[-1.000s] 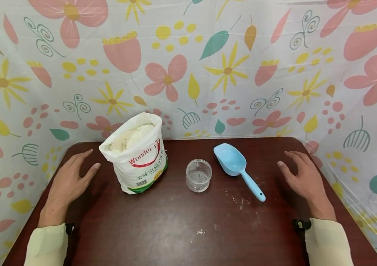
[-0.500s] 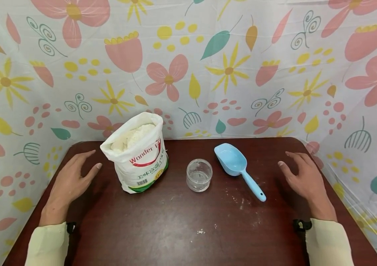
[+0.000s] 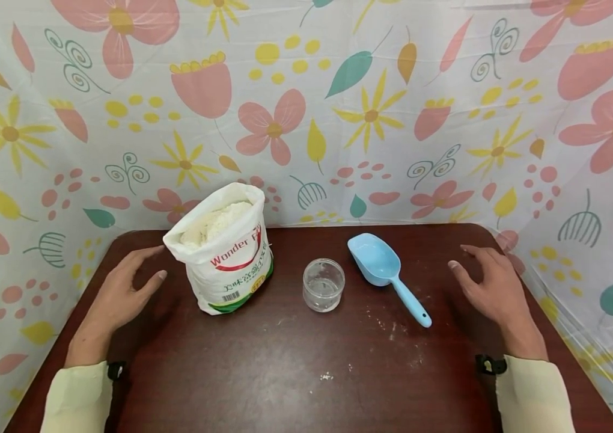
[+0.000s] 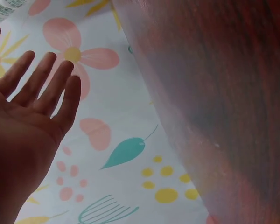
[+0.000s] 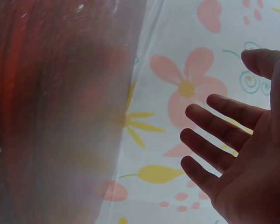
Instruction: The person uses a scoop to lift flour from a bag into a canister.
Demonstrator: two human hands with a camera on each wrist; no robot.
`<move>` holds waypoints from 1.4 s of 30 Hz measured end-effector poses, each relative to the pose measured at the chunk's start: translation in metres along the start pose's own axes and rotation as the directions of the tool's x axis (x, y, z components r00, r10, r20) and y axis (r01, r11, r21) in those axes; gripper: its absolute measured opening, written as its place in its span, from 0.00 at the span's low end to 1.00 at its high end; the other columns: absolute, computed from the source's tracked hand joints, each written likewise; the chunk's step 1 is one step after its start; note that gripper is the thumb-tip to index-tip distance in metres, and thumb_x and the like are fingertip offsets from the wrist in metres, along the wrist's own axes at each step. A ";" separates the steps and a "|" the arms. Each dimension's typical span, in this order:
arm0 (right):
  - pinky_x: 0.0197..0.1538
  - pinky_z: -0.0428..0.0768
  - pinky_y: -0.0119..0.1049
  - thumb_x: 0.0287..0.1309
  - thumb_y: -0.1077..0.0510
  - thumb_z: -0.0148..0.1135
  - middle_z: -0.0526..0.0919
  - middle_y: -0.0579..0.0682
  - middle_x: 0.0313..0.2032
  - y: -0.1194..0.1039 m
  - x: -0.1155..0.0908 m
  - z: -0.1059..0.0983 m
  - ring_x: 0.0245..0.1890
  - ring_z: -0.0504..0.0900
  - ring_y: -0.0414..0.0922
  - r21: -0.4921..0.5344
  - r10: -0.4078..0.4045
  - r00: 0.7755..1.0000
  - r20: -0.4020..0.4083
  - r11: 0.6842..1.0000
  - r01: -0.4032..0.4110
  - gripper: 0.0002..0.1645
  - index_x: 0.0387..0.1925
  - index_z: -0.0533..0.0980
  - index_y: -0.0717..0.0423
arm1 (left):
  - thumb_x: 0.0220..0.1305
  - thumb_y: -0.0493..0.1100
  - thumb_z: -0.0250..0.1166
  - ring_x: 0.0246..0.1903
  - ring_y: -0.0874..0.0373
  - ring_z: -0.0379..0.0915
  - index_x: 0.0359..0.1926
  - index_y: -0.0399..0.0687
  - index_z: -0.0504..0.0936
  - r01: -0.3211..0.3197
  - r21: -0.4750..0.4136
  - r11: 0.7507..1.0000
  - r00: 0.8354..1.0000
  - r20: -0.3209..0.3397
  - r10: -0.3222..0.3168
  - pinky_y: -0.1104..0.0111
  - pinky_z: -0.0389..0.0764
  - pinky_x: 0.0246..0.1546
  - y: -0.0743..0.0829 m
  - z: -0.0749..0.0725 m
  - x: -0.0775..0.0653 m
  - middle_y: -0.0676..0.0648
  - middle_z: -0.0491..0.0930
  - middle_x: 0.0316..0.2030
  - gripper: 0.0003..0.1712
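A white bag of flour (image 3: 231, 264) stands with its top open on the left half of the table, pale flour (image 3: 217, 224) showing inside. To its right is a small clear jar (image 3: 323, 285), upright and without a lid. A light blue scoop (image 3: 379, 264) lies further right, its handle angled toward the front right. My left hand (image 3: 117, 297) is just left of the flour bag, holding nothing; the left wrist view shows its fingers (image 4: 43, 79) straight and spread. Right of the scoop, my right hand (image 3: 493, 291) also holds nothing, its fingers (image 5: 214, 123) extended in the right wrist view.
The dark brown table (image 3: 263, 373) has white flour specks (image 3: 326, 377) near its front and around the scoop handle. A flower-printed curtain (image 3: 295, 120) rises behind the table and hangs along both sides. A black strap (image 3: 490, 365) circles each wrist.
The left hand has shifted very slightly to the right, nearer the flour bag. The right hand's fingers have shifted slightly left. Bag, jar and scoop stay in place.
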State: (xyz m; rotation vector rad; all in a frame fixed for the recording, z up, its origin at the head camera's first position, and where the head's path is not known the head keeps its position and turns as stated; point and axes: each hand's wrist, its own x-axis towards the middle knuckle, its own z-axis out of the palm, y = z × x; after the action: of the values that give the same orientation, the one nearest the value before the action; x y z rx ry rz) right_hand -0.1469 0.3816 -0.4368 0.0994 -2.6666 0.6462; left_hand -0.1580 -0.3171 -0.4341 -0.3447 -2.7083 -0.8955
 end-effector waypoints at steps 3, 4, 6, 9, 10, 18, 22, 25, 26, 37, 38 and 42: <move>0.62 0.66 0.74 0.74 0.45 0.63 0.77 0.71 0.60 -0.004 0.001 -0.002 0.62 0.71 0.70 -0.004 0.008 1.000 0.025 1.000 -0.008 0.34 0.68 0.73 0.67 | 0.75 0.41 0.68 0.66 0.35 0.68 0.76 0.47 0.70 -0.013 -0.058 0.998 1.000 0.021 0.014 0.33 0.70 0.59 0.000 0.001 -0.002 0.36 0.72 0.70 0.33; 0.62 0.66 0.74 0.75 0.44 0.63 0.77 0.71 0.60 -0.006 0.001 -0.003 0.62 0.71 0.70 -0.006 0.014 0.999 0.038 1.000 -0.014 0.35 0.69 0.72 0.67 | 0.74 0.41 0.68 0.66 0.36 0.68 0.77 0.48 0.69 -0.018 -0.078 0.997 0.999 0.031 0.020 0.38 0.71 0.61 -0.001 0.001 -0.002 0.37 0.72 0.70 0.34; 0.61 0.67 0.74 0.75 0.43 0.63 0.76 0.71 0.61 -0.009 0.001 -0.004 0.63 0.71 0.70 -0.005 0.020 0.998 0.067 1.000 -0.020 0.37 0.70 0.71 0.67 | 0.73 0.39 0.68 0.66 0.38 0.68 0.78 0.50 0.67 -0.029 -0.122 0.992 0.998 0.059 0.037 0.52 0.73 0.64 -0.002 0.001 -0.003 0.39 0.71 0.71 0.37; 0.60 0.69 0.74 0.75 0.42 0.62 0.76 0.70 0.62 -0.013 0.000 -0.007 0.62 0.73 0.69 0.000 0.024 0.995 0.100 1.000 -0.024 0.38 0.71 0.70 0.66 | 0.72 0.38 0.69 0.68 0.40 0.68 0.81 0.55 0.63 -0.049 -0.180 0.982 0.992 0.109 0.070 0.75 0.69 0.61 -0.002 0.001 -0.003 0.42 0.68 0.73 0.41; 0.60 0.70 0.73 0.75 0.42 0.62 0.77 0.69 0.62 -0.014 -0.001 -0.007 0.61 0.74 0.68 0.006 0.026 0.994 0.109 1.000 -0.027 0.38 0.71 0.70 0.65 | 0.71 0.37 0.69 0.68 0.41 0.68 0.82 0.57 0.62 -0.053 -0.196 0.979 0.989 0.126 0.079 0.80 0.67 0.59 -0.002 0.001 -0.003 0.43 0.67 0.74 0.43; 0.53 0.80 0.69 0.76 0.43 0.63 0.82 0.67 0.56 -0.025 0.000 -0.008 0.52 0.84 0.66 0.074 -0.006 0.983 0.182 0.997 -0.007 0.37 0.72 0.70 0.64 | 0.68 0.35 0.72 0.73 0.36 0.59 0.84 0.63 0.52 -0.023 -0.317 0.948 0.965 0.240 0.104 0.37 0.65 0.67 0.002 0.000 -0.006 0.47 0.58 0.78 0.53; 0.53 0.81 0.68 0.76 0.43 0.63 0.83 0.67 0.56 -0.030 -0.001 -0.006 0.51 0.84 0.66 0.082 -0.002 0.978 0.207 0.996 -0.015 0.37 0.72 0.69 0.65 | 0.67 0.37 0.74 0.75 0.38 0.57 0.84 0.66 0.50 0.008 -0.340 0.940 0.953 0.288 0.096 0.41 0.65 0.69 0.003 0.003 -0.007 0.49 0.57 0.78 0.57; 0.52 0.82 0.67 0.76 0.43 0.63 0.83 0.67 0.55 -0.032 -0.001 -0.004 0.51 0.85 0.65 0.079 0.004 0.976 0.220 0.997 -0.022 0.37 0.71 0.70 0.64 | 0.66 0.38 0.76 0.76 0.39 0.58 0.84 0.69 0.49 0.027 -0.346 0.938 0.946 0.313 0.089 0.45 0.68 0.70 0.005 0.006 -0.006 0.52 0.56 0.79 0.59; 0.52 0.82 0.67 0.76 0.42 0.63 0.83 0.67 0.56 -0.033 -0.001 -0.003 0.51 0.85 0.65 0.077 0.006 0.974 0.225 0.997 -0.024 0.37 0.71 0.70 0.64 | 0.65 0.38 0.77 0.77 0.38 0.58 0.84 0.70 0.48 0.033 -0.353 0.935 0.944 0.319 0.087 0.42 0.67 0.70 0.005 0.007 -0.006 0.52 0.55 0.79 0.59; 0.50 0.85 0.60 0.75 0.40 0.62 0.86 0.62 0.52 -0.047 0.000 0.007 0.48 0.87 0.59 0.101 -0.015 0.945 0.327 0.995 -0.019 0.36 0.68 0.74 0.64 | 0.63 0.38 0.78 0.76 0.35 0.58 0.84 0.70 0.49 0.062 -0.388 0.920 0.940 0.333 0.077 0.29 0.62 0.67 0.004 0.016 -0.005 0.48 0.56 0.79 0.61; 0.49 0.85 0.59 0.75 0.39 0.63 0.87 0.61 0.51 -0.048 0.000 0.009 0.48 0.87 0.58 0.099 -0.012 0.942 0.335 0.995 -0.022 0.36 0.67 0.74 0.63 | 0.63 0.39 0.79 0.76 0.35 0.58 0.83 0.69 0.49 0.064 -0.391 0.918 0.940 0.334 0.077 0.29 0.62 0.67 0.004 0.017 -0.005 0.48 0.57 0.78 0.60; 0.48 0.86 0.58 0.75 0.39 0.63 0.87 0.60 0.50 -0.054 0.000 0.014 0.46 0.87 0.56 0.091 -0.016 0.932 0.361 0.996 -0.018 0.37 0.66 0.75 0.65 | 0.63 0.38 0.78 0.76 0.34 0.58 0.84 0.68 0.49 0.068 -0.404 0.912 0.939 0.335 0.078 0.30 0.62 0.69 0.005 0.020 -0.003 0.47 0.57 0.78 0.60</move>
State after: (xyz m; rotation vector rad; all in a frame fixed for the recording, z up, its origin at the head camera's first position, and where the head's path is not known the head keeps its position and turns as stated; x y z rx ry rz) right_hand -0.1431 0.3269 -0.4247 0.2676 -2.9868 0.8223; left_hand -0.1571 -0.3016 -0.4475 -0.6488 -2.7980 -1.5392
